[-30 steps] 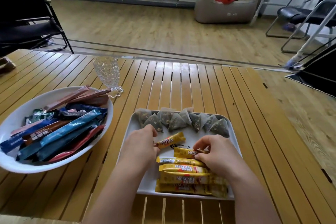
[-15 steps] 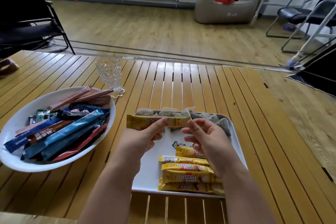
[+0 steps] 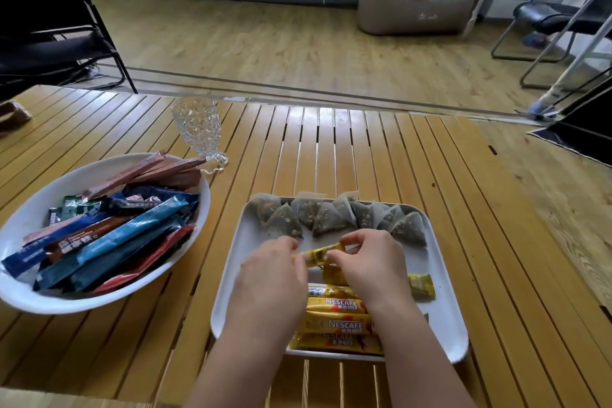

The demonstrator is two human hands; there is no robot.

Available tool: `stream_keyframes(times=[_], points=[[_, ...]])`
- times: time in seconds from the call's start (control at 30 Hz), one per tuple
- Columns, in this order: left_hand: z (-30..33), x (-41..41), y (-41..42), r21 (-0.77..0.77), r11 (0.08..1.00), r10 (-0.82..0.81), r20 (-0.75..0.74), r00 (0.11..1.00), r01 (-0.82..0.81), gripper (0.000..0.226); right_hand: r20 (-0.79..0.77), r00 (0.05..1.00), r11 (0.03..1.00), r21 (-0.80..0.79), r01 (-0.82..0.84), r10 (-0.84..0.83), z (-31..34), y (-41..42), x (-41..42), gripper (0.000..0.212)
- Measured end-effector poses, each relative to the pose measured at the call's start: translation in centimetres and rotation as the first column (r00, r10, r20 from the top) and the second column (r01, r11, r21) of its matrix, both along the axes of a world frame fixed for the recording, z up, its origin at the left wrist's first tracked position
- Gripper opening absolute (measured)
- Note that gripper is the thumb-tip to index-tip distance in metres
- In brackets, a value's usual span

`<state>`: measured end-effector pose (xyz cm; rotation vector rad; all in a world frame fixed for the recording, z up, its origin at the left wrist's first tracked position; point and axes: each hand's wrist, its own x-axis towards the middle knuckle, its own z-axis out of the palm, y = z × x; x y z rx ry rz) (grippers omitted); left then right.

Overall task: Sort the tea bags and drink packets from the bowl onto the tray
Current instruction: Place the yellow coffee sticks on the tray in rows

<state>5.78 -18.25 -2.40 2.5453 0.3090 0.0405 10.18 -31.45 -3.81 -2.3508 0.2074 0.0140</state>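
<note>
A white rectangular tray (image 3: 443, 291) lies in front of me. Several pyramid tea bags (image 3: 334, 217) line its far edge. Yellow Nescafe packets (image 3: 337, 325) are stacked side by side at its near end. Both hands pinch one yellow packet (image 3: 319, 253) low over the tray's middle: my left hand (image 3: 273, 275) grips its left end, my right hand (image 3: 371, 262) its right end. The white bowl (image 3: 29, 215) to the left holds several blue, red, brown and green drink packets (image 3: 109, 238).
A cut-glass goblet (image 3: 198, 129) stands behind the bowl on the slatted wooden table (image 3: 364, 149). The table's right edge runs near the tray. Black chairs (image 3: 556, 20) and a grey armchair (image 3: 417, 7) stand on the floor beyond.
Half a second ago both hands held the yellow packet up at the tea bag row. They have since lowered it toward the tray's middle, just behind the packet stack.
</note>
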Motion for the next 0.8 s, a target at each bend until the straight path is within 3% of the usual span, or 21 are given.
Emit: stream_keyframes(times=[0.2,0.33,0.4,0.5,0.6,0.8], points=[[-1.7,0.0,-0.7,0.146,0.966,-0.162,-0.307,0.938,0.215,0.058,-0.045,0.999,0.998,-0.061,0.002,-0.005,0.3,-2.6,0.0,0.026],[-1.1,-0.1,-0.3,0.132,0.960,-0.212,-0.232,0.949,0.247,0.058,-0.185,0.983,0.996,-0.088,-0.017,0.001,0.6,-6.5,-0.7,0.011],[-0.9,-0.4,-0.6,0.126,0.960,-0.224,-0.184,0.957,0.249,0.058,-0.204,0.979,0.995,-0.094,-0.030,0.010,0.6,-7.0,-0.9,0.013],[-1.3,-0.4,-1.4,0.163,0.948,-0.223,-0.272,0.936,0.273,0.060,-0.221,0.973,0.990,-0.105,-0.091,0.065,0.2,-6.4,-0.7,0.015],[-1.7,0.0,-1.2,0.169,0.944,-0.213,-0.343,0.915,0.283,0.062,-0.183,0.982,0.990,-0.128,-0.059,0.035,0.0,-6.5,-0.3,0.012],[-2.3,0.9,0.8,0.071,0.952,-0.265,-0.300,0.916,0.299,0.057,-0.012,0.999,0.992,-0.119,0.042,-0.044,-0.3,-6.6,0.2,0.011]])
